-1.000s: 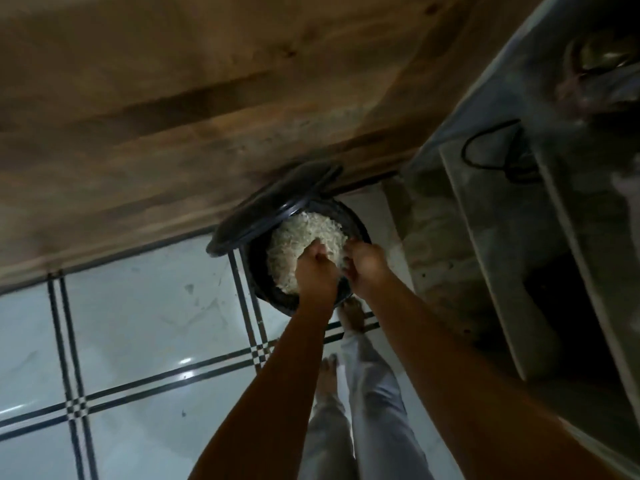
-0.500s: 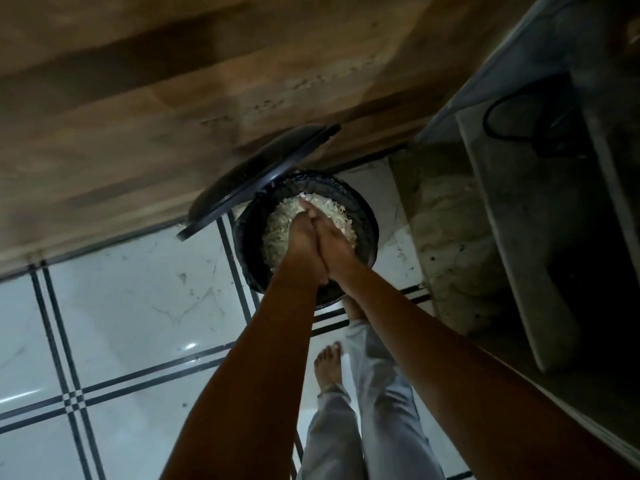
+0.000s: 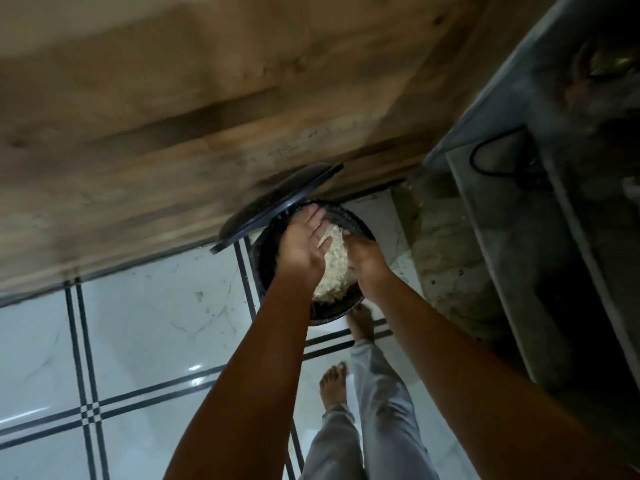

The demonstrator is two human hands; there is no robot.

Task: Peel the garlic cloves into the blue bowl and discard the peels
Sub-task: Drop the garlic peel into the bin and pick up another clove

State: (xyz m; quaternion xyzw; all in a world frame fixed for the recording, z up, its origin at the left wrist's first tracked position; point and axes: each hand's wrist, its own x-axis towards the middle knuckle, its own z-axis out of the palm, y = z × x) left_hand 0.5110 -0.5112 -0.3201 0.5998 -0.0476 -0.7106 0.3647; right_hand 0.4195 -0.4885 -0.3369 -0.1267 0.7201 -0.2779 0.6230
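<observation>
A round black bin (image 3: 362, 226) stands on the floor against the wooden wall, with its lid (image 3: 277, 206) tipped up at the back left. Pale garlic peels (image 3: 335, 271) fill it in a heap. Both my hands hover over its mouth. My left hand (image 3: 304, 244) is open, its fingers stretched toward the lid and its palm turned to the right. My right hand (image 3: 367, 265) is just right of it, with its fingers bent down against the peels and their tips hidden. The blue bowl and the cloves are out of view.
A brown wooden panel (image 3: 207, 116) rises behind the bin. A grey stone counter edge (image 3: 519, 271) with a black cable (image 3: 491, 164) runs along the right. My bare feet (image 3: 334, 384) stand on white floor tiles (image 3: 145, 334) with dark double lines.
Half a second ago my palms were pressed together over the bin. They have come apart: the left hand has spread open and the right has dropped toward the peels.
</observation>
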